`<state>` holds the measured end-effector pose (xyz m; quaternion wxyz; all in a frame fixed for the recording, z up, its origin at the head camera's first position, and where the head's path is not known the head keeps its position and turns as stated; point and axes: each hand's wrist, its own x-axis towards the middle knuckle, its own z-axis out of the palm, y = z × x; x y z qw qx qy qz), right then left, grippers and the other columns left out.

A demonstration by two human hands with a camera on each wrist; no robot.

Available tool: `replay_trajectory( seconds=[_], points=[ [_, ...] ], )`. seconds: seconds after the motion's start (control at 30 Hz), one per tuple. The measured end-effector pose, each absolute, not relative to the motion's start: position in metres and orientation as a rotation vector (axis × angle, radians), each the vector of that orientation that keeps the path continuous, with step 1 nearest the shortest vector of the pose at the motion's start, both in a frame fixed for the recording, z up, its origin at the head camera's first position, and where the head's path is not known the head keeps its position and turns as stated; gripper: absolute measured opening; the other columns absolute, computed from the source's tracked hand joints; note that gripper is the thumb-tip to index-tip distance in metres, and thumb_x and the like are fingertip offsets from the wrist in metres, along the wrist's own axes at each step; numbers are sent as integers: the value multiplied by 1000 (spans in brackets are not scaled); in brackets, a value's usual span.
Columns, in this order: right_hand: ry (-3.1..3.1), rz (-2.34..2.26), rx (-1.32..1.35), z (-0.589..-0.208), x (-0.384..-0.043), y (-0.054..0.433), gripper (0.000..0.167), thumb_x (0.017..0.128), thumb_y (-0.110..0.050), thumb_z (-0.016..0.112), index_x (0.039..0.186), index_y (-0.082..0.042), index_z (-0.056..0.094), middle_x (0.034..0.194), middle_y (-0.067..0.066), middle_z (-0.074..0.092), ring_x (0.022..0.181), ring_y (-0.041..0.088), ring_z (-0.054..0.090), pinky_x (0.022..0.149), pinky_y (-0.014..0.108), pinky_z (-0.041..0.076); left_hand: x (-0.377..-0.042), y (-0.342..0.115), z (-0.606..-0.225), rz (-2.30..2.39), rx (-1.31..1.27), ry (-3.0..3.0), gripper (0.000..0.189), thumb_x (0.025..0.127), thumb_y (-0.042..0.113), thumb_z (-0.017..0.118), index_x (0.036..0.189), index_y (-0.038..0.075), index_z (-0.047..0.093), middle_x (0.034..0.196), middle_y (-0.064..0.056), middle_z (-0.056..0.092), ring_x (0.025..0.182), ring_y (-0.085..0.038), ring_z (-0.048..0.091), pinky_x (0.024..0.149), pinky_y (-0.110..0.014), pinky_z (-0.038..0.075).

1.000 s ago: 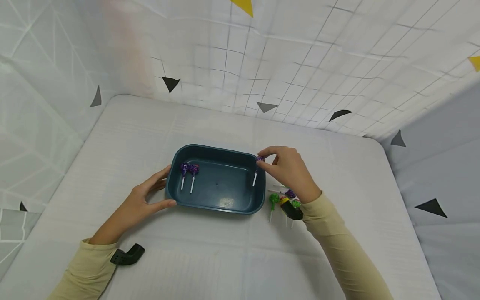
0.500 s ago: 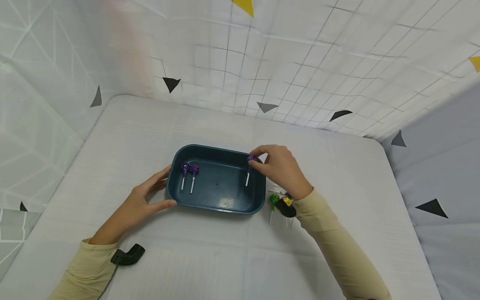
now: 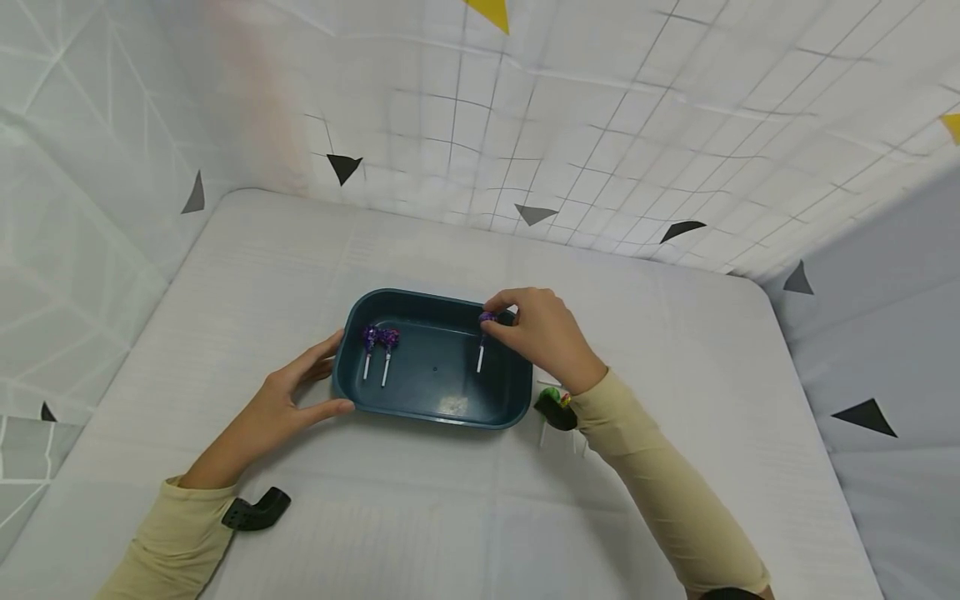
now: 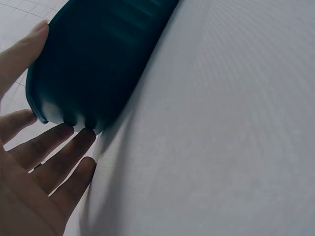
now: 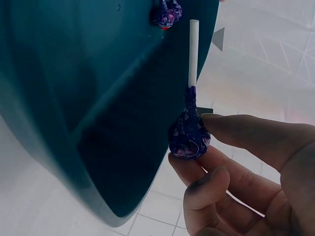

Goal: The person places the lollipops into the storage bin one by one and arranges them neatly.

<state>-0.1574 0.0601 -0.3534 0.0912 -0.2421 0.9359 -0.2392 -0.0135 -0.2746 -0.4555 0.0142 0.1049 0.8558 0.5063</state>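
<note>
In the head view a dark teal plastic bin (image 3: 435, 392) stands on the white-covered table. My left hand (image 3: 273, 408) is at its left end, fingers and thumb extended; in the left wrist view the fingertips (image 4: 87, 135) touch the bin's outer wall. My right hand (image 3: 546, 335) pinches the wrapped head of a purple lollipop (image 5: 189, 135) between thumb and fingers, above the bin's right part. The white stick points away from the hand. Two purple lollipops (image 3: 388, 337) lie side by side at the bin's left, sticks toward the near side.
Right of the bin lie several more lollipops, with a green one (image 3: 551, 393) showing, partly hidden by the right wrist's black device (image 3: 556, 412). Another black device (image 3: 257, 510) sits at the left wrist. Patterned white cloth (image 3: 450, 108) hangs behind the table.
My right hand has moved left over the bin with the purple lollipop, from the right rim further inward. The left hand and the bin have stayed put.
</note>
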Motion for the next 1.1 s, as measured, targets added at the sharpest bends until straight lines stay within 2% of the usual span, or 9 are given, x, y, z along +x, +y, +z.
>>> replay_trajectory(
  seconds=[0.1, 0.27, 0.6, 1.0, 1.1],
  points=[
    [2776, -708, -732, -353, -157, 57, 19, 95, -26, 76, 110, -16, 80, 106, 0, 80, 54, 11, 53, 50, 25, 41, -14, -274, -455, 1576, 328, 2667, 97, 88, 18, 84, 165, 32, 27, 160, -13, 47, 139, -20, 54, 110, -3, 40],
    [2777, -692, -736, -354, -157, 52, 18, 96, -28, 75, 109, -17, 80, 106, -1, 80, 58, 12, 56, 53, 26, 42, -13, -274, -455, 1566, 326, 2675, 98, 87, 18, 85, 165, 32, 27, 160, -13, 47, 138, -28, 55, 110, -3, 40],
    [2759, -683, -767, -358, -158, 43, 19, 96, -27, 75, 110, -16, 80, 107, 1, 80, 55, 13, 50, 53, 26, 40, -14, -275, -456, 1573, 329, 2671, 97, 88, 19, 84, 165, 31, 27, 160, -13, 46, 140, -9, 51, 110, -3, 40],
    [2734, -678, -790, -362, -159, 35, 20, 96, -27, 75, 111, -15, 80, 109, 2, 79, 50, 10, 40, 51, 24, 35, -15, -274, -455, 1567, 335, 2674, 97, 88, 18, 84, 165, 30, 27, 160, -14, 46, 140, -20, 53, 110, -3, 40],
    [2732, -670, -799, -363, -159, 33, 20, 96, -27, 75, 111, -15, 80, 109, 2, 79, 50, 10, 39, 51, 25, 35, -15, -274, -456, 1575, 338, 2667, 97, 88, 17, 84, 165, 30, 27, 160, -13, 46, 139, -17, 53, 110, -3, 40]
  ],
)
